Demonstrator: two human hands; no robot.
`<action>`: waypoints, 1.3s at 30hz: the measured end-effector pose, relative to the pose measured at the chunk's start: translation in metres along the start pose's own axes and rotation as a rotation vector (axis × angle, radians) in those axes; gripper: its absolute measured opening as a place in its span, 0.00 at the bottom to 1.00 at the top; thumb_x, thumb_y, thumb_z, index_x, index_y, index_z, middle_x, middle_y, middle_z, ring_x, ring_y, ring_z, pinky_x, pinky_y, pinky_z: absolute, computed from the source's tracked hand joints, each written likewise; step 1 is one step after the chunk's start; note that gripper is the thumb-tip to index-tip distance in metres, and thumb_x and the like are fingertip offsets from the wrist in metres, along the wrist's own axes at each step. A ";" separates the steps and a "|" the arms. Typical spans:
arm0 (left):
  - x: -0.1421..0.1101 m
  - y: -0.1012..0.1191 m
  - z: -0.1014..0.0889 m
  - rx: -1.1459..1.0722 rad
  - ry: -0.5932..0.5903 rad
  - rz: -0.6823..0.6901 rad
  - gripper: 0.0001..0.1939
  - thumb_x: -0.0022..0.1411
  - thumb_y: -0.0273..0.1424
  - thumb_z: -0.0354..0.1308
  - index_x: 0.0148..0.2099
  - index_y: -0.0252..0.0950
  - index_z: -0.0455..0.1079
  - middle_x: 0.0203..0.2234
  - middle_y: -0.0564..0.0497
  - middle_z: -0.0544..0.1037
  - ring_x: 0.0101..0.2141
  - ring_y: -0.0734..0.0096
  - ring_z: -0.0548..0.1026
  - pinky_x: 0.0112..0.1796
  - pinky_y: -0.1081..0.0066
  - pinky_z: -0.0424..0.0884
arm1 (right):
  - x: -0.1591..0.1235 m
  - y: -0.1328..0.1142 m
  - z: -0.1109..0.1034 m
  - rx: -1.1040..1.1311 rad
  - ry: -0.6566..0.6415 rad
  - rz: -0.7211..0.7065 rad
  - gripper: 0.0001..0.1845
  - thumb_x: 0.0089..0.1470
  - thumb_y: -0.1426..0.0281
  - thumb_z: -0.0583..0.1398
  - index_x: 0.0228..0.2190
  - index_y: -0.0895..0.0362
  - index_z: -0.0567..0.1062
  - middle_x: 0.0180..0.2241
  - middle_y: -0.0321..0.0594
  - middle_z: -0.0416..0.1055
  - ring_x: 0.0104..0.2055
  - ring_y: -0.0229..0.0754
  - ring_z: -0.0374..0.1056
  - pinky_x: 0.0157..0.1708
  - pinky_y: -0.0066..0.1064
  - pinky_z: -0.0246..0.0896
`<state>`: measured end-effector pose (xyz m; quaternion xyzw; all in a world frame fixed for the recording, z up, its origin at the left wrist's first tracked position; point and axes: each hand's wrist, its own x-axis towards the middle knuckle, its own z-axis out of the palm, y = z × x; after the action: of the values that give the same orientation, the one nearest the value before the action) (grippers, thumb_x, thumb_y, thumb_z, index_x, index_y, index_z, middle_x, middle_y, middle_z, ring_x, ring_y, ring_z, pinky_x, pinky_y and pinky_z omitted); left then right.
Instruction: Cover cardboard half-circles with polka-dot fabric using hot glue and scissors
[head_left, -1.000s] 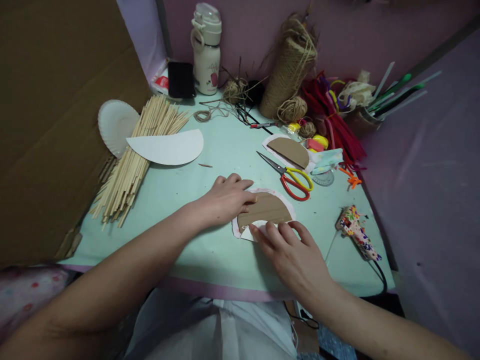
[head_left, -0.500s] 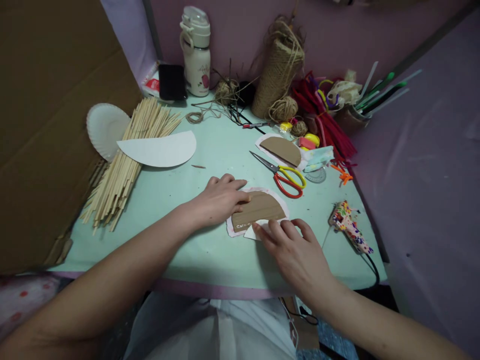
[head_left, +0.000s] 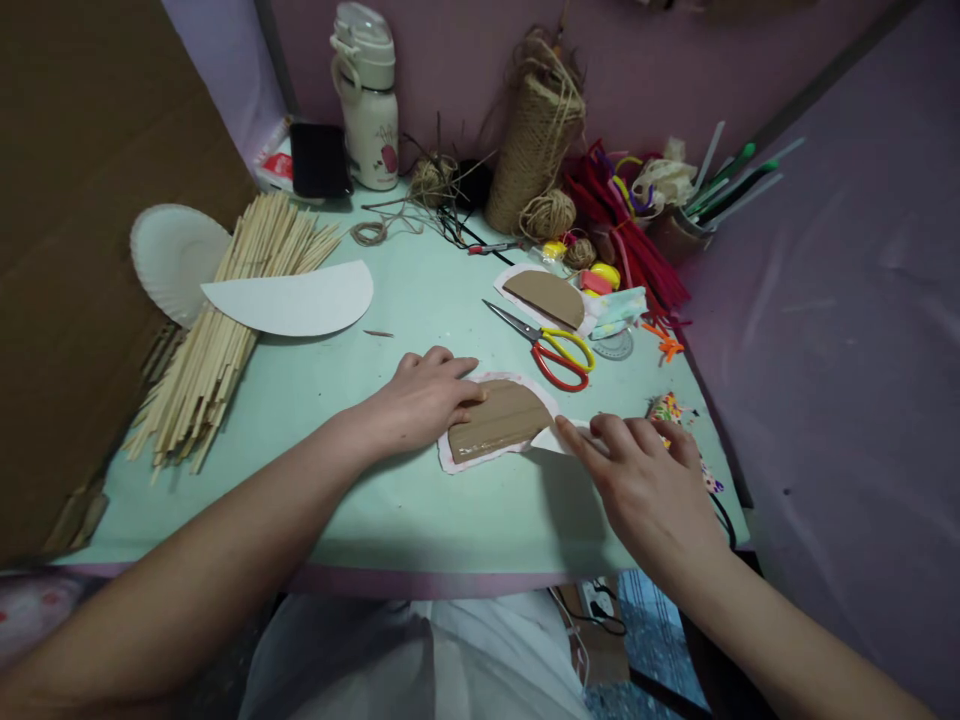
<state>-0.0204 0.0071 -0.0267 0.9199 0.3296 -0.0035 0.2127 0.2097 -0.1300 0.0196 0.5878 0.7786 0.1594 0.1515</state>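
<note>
A brown cardboard half-circle [head_left: 499, 420] lies on a slightly larger white-and-pink backing [head_left: 448, 455]. Along its lower left edge shines a wet-looking, glossy strip. My left hand [head_left: 420, 400] rests on the left end of the cardboard, fingers stretched out and apart. Pinched in my right hand [head_left: 645, 470] is a small piece of white card [head_left: 551, 440], its pointed end at the right corner of the half-circle. Beyond them lie scissors [head_left: 546, 345] with red and yellow handles. Another cardboard half-circle [head_left: 544, 297] on a white backing sits farther back.
Wooden sticks [head_left: 217, 350] lie left under a white card shape [head_left: 300, 300], beside a paper plate [head_left: 176, 260]. A bottle [head_left: 371, 110], twine cone [head_left: 532, 140] and red strips [head_left: 637, 250] line the back. A patterned glue gun [head_left: 664, 408] is partly hidden behind my right hand.
My right hand has moved right and slightly up with the white card, away from the half-circle's lower edge. It now covers part of the glue gun. The whole view has shifted slightly.
</note>
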 end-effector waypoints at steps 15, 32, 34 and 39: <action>-0.001 0.003 -0.004 -0.020 -0.006 -0.008 0.17 0.67 0.34 0.47 0.54 0.49 0.71 0.59 0.48 0.67 0.52 0.51 0.60 0.44 0.57 0.55 | 0.006 -0.012 0.012 -0.011 -0.064 -0.050 0.17 0.60 0.76 0.58 0.50 0.53 0.73 0.40 0.40 0.72 0.41 0.48 0.64 0.45 0.43 0.52; -0.001 -0.001 0.001 0.007 0.038 0.027 0.16 0.67 0.34 0.47 0.52 0.48 0.72 0.60 0.47 0.66 0.53 0.49 0.61 0.41 0.57 0.56 | -0.023 0.026 0.027 1.935 -0.260 0.749 0.27 0.46 0.61 0.68 0.49 0.54 0.76 0.37 0.40 0.80 0.33 0.43 0.73 0.34 0.30 0.66; -0.001 -0.001 0.001 0.008 0.037 0.026 0.17 0.67 0.34 0.47 0.52 0.48 0.72 0.60 0.47 0.65 0.53 0.49 0.61 0.42 0.56 0.56 | -0.024 0.024 0.028 1.951 -0.259 0.793 0.26 0.46 0.61 0.67 0.48 0.54 0.77 0.37 0.41 0.80 0.32 0.42 0.73 0.33 0.30 0.67; -0.001 -0.001 0.000 0.001 0.030 0.019 0.17 0.68 0.34 0.46 0.54 0.48 0.71 0.61 0.47 0.65 0.54 0.49 0.60 0.43 0.56 0.56 | -0.039 0.028 0.030 1.828 -0.191 0.831 0.24 0.47 0.58 0.66 0.44 0.56 0.79 0.35 0.43 0.79 0.33 0.43 0.73 0.32 0.30 0.67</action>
<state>-0.0216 0.0072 -0.0274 0.9230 0.3239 0.0120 0.2074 0.2575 -0.1581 0.0060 0.7136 0.3203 -0.5063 -0.3630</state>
